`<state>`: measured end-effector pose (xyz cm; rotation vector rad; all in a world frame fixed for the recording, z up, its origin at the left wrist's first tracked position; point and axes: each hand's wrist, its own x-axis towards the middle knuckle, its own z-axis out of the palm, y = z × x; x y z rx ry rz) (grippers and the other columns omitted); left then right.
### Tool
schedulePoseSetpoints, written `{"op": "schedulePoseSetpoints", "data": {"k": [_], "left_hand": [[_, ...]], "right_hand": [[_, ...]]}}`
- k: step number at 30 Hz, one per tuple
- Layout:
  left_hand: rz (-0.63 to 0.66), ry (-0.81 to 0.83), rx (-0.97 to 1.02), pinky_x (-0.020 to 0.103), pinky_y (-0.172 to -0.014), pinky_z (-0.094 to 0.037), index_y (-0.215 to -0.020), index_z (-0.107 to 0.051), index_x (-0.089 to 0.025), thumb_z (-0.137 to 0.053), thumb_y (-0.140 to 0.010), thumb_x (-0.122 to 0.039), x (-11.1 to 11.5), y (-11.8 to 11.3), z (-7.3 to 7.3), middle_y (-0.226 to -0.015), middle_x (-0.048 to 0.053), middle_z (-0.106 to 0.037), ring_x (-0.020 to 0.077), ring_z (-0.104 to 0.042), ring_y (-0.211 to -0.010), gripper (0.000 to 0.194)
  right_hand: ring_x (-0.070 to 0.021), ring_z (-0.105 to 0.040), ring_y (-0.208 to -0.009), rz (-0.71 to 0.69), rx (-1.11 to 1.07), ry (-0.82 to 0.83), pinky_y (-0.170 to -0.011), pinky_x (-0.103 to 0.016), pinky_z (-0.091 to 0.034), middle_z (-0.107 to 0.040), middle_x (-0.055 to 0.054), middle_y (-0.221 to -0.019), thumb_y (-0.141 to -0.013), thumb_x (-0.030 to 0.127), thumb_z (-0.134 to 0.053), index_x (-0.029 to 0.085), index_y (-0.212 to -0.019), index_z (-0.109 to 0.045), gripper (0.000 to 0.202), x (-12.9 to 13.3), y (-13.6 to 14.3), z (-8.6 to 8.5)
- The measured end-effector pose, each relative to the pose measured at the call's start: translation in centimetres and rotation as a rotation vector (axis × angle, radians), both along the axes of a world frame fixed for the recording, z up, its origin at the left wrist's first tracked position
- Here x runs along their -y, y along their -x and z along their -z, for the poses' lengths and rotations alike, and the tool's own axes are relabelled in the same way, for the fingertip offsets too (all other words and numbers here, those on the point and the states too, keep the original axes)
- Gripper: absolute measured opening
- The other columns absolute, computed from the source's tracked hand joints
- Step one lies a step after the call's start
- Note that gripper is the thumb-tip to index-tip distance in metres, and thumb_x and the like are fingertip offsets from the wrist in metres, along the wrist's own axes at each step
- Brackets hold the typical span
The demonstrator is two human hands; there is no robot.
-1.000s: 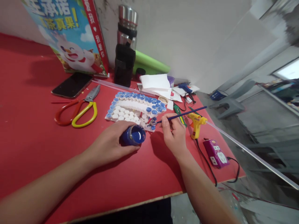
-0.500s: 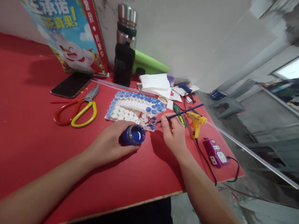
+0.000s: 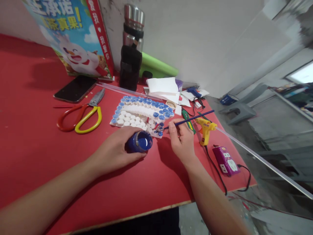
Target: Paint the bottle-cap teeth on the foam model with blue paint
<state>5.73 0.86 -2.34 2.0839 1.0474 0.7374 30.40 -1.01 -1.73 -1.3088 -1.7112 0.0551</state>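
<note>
While the left hand [image 3: 113, 148] grips the blue jar [image 3: 133, 143] at centre, the right hand [image 3: 183, 142], pinching the brush [image 3: 198, 116], needs light, steady dabs.

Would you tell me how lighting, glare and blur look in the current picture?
Head view: bright glint inside the blue jar, soft shadow on the red table beside the right hand, window washed out; same head view: chair looks soft, brush tip indistinct.

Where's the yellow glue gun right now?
Head view, right of centre: the yellow glue gun lies on the red table, beyond the right hand, between the green-handled tool and purple box.
</note>
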Motion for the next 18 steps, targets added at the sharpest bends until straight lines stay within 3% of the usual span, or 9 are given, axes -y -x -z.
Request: {"op": "schedulePoseSetpoints", "data": {"k": [18], "left_hand": [[0.004,-0.013,-0.001,0.041,-0.104,-0.055,-0.131,-0.067,-0.027,-0.085,-0.082,-0.043,-0.05,0.08,0.41,-0.13,0.005,-0.075,0.0302,-0.07,-0.118,0.055]], "right_hand": [[-0.0139,-0.063,-0.062,0.029,-0.023,0.01,-0.059,-0.027,-0.048,-0.066,0.001,-0.074,-0.108,0.03,-0.053,0.023,-0.094,-0.06,0.017,0.0,-0.21,0.01]]}}
